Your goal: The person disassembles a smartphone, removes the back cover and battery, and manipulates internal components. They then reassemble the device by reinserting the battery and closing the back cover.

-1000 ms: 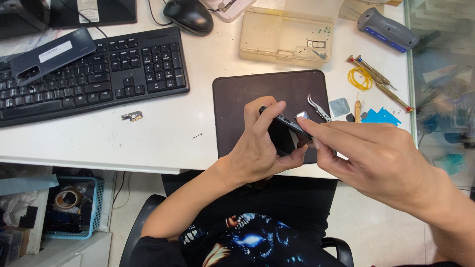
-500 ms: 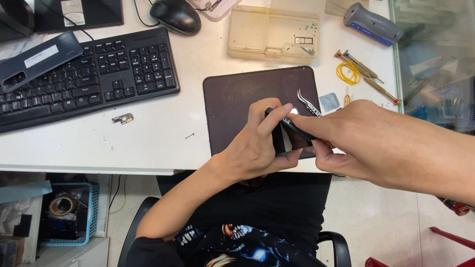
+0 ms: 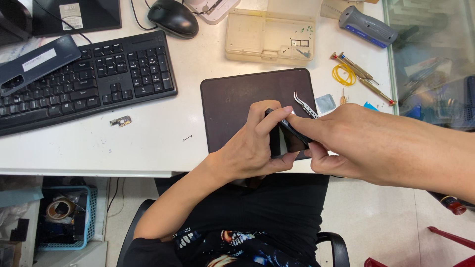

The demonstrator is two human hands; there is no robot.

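My left hand [image 3: 255, 146] grips a small black phone [image 3: 286, 136] by its edges, held tilted above the front edge of a dark brown work mat [image 3: 237, 104]. My right hand [image 3: 341, 143] presses its fingertips against the phone's upper right edge, thumb beneath it. Silver tweezers [image 3: 304, 104] lie on the mat just behind my right fingers. Most of the phone is hidden by both hands.
A black keyboard [image 3: 99, 79] with a dark phone back cover [image 3: 37, 64] lies at left, a mouse [image 3: 173, 17] behind. A beige parts tray [image 3: 269, 34], screwdrivers [image 3: 363, 79], a yellow rubber band [image 3: 343, 75] and a grey tool [image 3: 367, 25] sit at the back right. A small metal part [image 3: 121, 120] lies on the white desk.
The view has shifted slightly; both hands stay on the phone, with my right hand reaching a little further left over it.
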